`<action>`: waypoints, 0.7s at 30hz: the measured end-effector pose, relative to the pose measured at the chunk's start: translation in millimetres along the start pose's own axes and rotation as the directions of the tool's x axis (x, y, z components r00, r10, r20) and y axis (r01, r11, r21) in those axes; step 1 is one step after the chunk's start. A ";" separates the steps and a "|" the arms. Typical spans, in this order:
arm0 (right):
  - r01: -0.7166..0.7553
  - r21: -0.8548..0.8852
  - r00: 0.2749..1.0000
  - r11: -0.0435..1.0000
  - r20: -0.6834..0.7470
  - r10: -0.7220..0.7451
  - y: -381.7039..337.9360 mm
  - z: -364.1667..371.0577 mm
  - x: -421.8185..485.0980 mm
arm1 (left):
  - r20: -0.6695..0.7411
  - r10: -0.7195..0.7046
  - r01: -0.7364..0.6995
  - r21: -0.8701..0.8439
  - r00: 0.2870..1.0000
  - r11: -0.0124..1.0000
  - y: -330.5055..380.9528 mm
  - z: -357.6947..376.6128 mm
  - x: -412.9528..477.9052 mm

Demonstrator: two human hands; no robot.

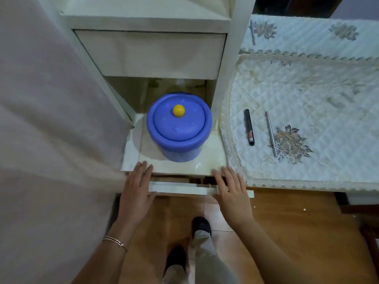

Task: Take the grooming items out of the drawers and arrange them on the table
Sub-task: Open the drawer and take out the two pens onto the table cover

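Both hands, left (137, 187) and right (232, 191), lie open-gripped on the drawer (180, 168) front; a jerk could topple the pot (179, 128) behind.

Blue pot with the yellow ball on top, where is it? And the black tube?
Blue pot (179, 128): head view, on its lid.
Yellow ball (178, 110): head view, its top.
Black tube (249, 127): head view, mid-body.

Dim, bluish indoor light; soft shadows, wide-angle bending at edges, blurred fabric at left.
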State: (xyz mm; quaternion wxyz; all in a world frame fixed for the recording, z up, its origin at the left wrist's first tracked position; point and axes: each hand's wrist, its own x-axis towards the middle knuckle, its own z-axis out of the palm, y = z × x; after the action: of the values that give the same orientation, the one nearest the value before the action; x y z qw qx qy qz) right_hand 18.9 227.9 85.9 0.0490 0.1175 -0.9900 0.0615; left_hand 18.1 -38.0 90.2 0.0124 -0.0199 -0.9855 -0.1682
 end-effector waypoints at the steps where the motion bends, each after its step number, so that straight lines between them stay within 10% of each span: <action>1: 0.005 0.004 1.000 1.000 -0.019 -0.005 1.6 4.5 3.3 | -0.013 -0.004 0.004 -0.015 1.000 1.000 -1.5 2.0 4.6; 10: -0.035 0.090 0.983 0.995 -0.175 0.051 3.6 9.4 29.2 | -0.127 -0.074 0.078 0.026 0.989 0.997 3.9 6.3 27.5; 17: -0.051 0.230 0.997 0.972 0.063 0.038 -2.1 -33.6 8.0 | -0.038 -0.057 0.052 -0.107 0.998 0.993 17.7 -8.5 8.8; 21: -0.402 0.353 0.905 0.845 0.292 0.309 -12.4 -44.8 -79.5 | 0.183 -0.009 0.070 -0.330 0.983 0.941 10.9 -9.7 -58.5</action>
State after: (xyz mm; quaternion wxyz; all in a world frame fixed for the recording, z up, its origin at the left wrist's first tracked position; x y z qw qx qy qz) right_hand 102.5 239.9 122.7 -0.1007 -0.0553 -0.9589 0.2596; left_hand 77.1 -32.9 101.2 -0.0828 -0.0170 -0.9398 -0.3311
